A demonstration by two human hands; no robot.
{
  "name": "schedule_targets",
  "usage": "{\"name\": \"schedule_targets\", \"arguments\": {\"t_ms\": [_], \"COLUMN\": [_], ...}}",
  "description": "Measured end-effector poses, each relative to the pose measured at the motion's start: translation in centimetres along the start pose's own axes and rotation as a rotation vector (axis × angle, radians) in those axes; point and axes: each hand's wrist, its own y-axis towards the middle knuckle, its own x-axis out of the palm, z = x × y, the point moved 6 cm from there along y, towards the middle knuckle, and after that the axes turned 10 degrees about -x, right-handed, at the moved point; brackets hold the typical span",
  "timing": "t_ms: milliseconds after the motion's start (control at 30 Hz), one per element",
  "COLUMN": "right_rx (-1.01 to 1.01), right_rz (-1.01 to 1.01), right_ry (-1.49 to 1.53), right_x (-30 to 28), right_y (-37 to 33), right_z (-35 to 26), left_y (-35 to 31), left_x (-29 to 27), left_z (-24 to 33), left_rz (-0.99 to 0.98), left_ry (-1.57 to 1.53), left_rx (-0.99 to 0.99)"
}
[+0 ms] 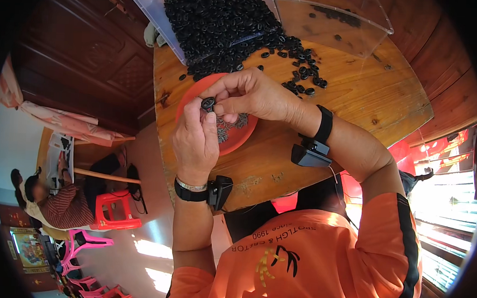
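Note:
A small black oval part (208, 103) with holes in it is pinched between my two hands. My left hand (195, 139) grips it from below with thumb and fingers. From the right, my right hand (251, 96) closes its thumb and fingertips at the same part; whether they also hold something small is hidden. Directly under the hands stands an orange-red bowl (243, 138) with many small grey metal pins or screws (226, 130) in it. My wrists and fingers cover much of the bowl.
A clear plastic bin (177, 37) heaped with similar black parts lies beyond the bowl, spilling onto the wooden table (369, 91). Another clear bin (355, 39) holding a few parts stands at the far right. A person (60, 200) sits at the left near a red stool (116, 210).

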Motion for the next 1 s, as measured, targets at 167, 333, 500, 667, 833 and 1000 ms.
{"name": "schedule_targets", "arguments": {"t_ms": [167,333,500,667,833,1000], "right_rx": [0.002,0.004,-0.008,-0.019,-0.054,-0.061], "right_rz": [-0.008,-0.068,-0.06,-0.053,-0.012,-0.003], "right_ry": [-0.025,-0.207,-0.321,-0.324,-0.349,-0.344], "right_x": [-0.2,0.2,0.4,0.8,0.7,0.4], "right_y": [0.1,0.0,-0.1,-0.3,-0.2,-0.2], "right_z": [-0.2,-0.5,-0.2,-0.1,0.2,0.3], "left_y": [0.1,-0.1,-0.3,-0.6,-0.6,-0.6], "left_x": [-0.1,0.9,2.3,2.5,2.4,2.4], "left_z": [0.4,-1.7,-3.0,-3.4,-3.2,-3.3], "left_rz": [-0.034,-0.132,-0.265,-0.274,-0.266,-0.275], "left_ry": [-0.03,-0.38,-0.83,-0.908,-0.91,-0.902], "left_rx": [-0.022,-0.206,-0.487,-0.574,-0.57,-0.565]}}
